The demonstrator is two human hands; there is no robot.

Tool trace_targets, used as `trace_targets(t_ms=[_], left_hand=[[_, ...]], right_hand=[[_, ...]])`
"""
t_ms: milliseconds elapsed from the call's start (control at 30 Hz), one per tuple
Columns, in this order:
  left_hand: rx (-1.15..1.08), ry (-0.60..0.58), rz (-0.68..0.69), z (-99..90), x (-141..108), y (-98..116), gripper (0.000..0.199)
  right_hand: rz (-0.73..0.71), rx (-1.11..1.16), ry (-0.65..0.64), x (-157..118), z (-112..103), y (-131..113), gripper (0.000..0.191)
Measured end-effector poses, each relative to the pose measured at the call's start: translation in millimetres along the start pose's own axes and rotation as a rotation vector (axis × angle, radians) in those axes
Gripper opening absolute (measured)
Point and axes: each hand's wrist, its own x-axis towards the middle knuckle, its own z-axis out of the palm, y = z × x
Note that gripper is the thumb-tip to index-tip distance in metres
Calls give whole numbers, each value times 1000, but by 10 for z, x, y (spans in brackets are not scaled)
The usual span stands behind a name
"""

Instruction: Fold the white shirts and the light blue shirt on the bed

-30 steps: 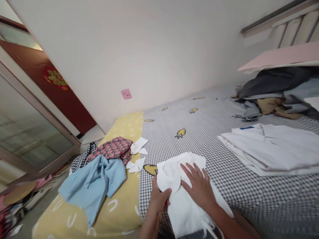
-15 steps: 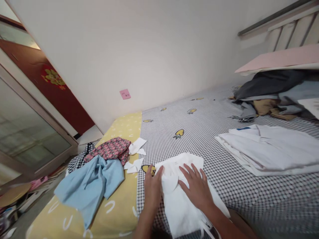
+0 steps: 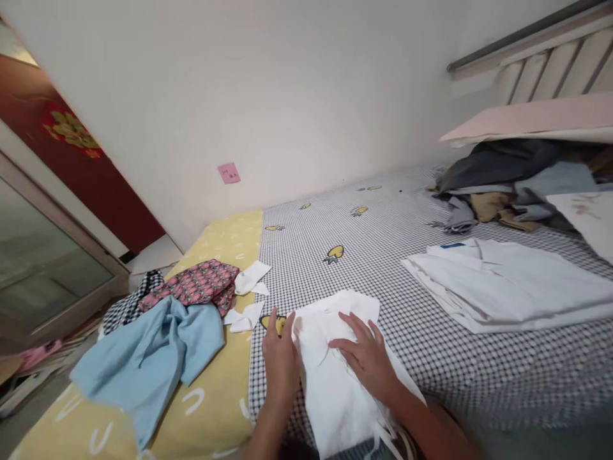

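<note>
A white garment [image 3: 330,390] with thin strings at its near end lies on the checked bedding right in front of me; its exact kind I cannot tell. My left hand [image 3: 280,358] rests along the garment's left edge, fingers stretched and apart. Over the upper middle of the cloth is my right hand [image 3: 366,358], its fingers spread, touching the fabric. Neither hand grips anything. Part of the garment's right side and near end is hidden under my right hand and forearm.
Left, on the yellow bedding [image 3: 201,409], lie a light blue cloth [image 3: 148,358], a red patterned cloth [image 3: 191,284] and small white pieces [image 3: 246,316]. Folded white clothes [image 3: 512,281] lie right, with a dark clothes heap [image 3: 498,166] behind. A white wall [image 3: 287,96] bounds the far side.
The view has turned slightly right, so things sit further left. My right hand's fingers have drawn a little closer together. The garment lies much as before.
</note>
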Motion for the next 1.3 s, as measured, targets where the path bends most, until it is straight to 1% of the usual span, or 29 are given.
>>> trace_targets(t_ms=[33, 67, 100, 167, 200, 233, 267, 300, 333, 367, 433, 500, 533, 567, 600, 633, 700, 767, 800, 833, 867, 900, 967, 1000, 1067, 1133, 1167, 1233, 1300], left_hand=[[18, 7, 38, 2, -97, 4, 58], [30, -21, 86, 5, -195, 9, 57], [28, -90, 134, 10, -288, 14, 56], [-24, -308, 199, 21, -438, 20, 55], [-66, -411, 209, 23, -488, 19, 54], [-115, -486, 208, 21, -521, 17, 54], [-167, -531, 203, 13, -539, 12, 53], [-222, -542, 196, 0, -545, 7, 51], [-278, -520, 184, -14, -541, 2, 47], [-331, -469, 162, -26, -528, -5, 43], [-394, -282, 71, -25, -484, -24, 35], [-372, -41, -71, 28, -414, -58, 34], [-331, 52, -144, 72, -371, -83, 36], [-277, 100, -205, 126, -324, -112, 40], [-216, 104, -247, 182, -275, -143, 45], [-153, 70, -261, 235, -226, -174, 48], [-38, -61, -215, 313, -132, -210, 50], [59, -170, -201, 330, -51, -185, 52], [105, -185, -237, 317, -20, -144, 54], [153, -165, -278, 296, 1, -88, 55], [198, -113, -296, 271, 8, -21, 55], [228, -44, -271, 252, -2, 49, 54], [227, 66, -109, 251, -75, 173, 53], [201, 70, -26, 278, -133, 215, 53], [137, -27, 42, 378, -264, 248, 53], [98, -139, 39, 501, -369, 221, 53], [88, -171, 39, 554, -399, 195, 53], [74, -188, 56, 619, -413, 140, 54], [61, -195, 68, 632, -382, 108, 54]], right_hand=[[5, 7, -4, -1, -13, -9, 37], [10, 10, -3, -1, -20, -18, 37], [14, 12, 1, -1, -24, -26, 37], [13, 16, 14, -2, -23, -39, 36], [10, 17, 20, -2, -21, -43, 35], [9, 17, 23, -1, -18, -45, 35], [10, 15, 26, 0, -16, -46, 35], [9, 11, 29, 1, -12, -44, 35], [7, 7, 34, 2, -6, -38, 37], [2, 4, 43, 1, 3, -30, 38], [-16, 7, 77, -10, 35, 0, 40], [-31, 41, 151, -34, 81, 39, 43], [-33, 70, 204, -49, 106, 59, 45], [-31, 102, 260, -65, 131, 77, 48], [-27, 132, 314, -79, 153, 90, 52], [-20, 152, 357, -89, 172, 98, 55], [-8, 143, 385, -92, 194, 93, 58], [-6, 74, 333, -73, 193, 64, 53], [-6, 30, 285, -59, 186, 43, 49], [-2, -10, 233, -43, 176, 21, 46], [3, -43, 188, -29, 166, 0, 44], [11, -66, 154, -17, 157, -18, 43], [29, -80, 120, 1, 147, -40, 44], [35, -70, 113, 8, 143, -41, 43], [58, -16, 107, 31, 129, -19, 39], [113, 54, 137, 76, 97, 34, 38], [146, 68, 165, 108, 75, 70, 40], [184, 29, 189, 189, 35, 154, 45], [162, -55, 114, 276, 25, 242, 48]])
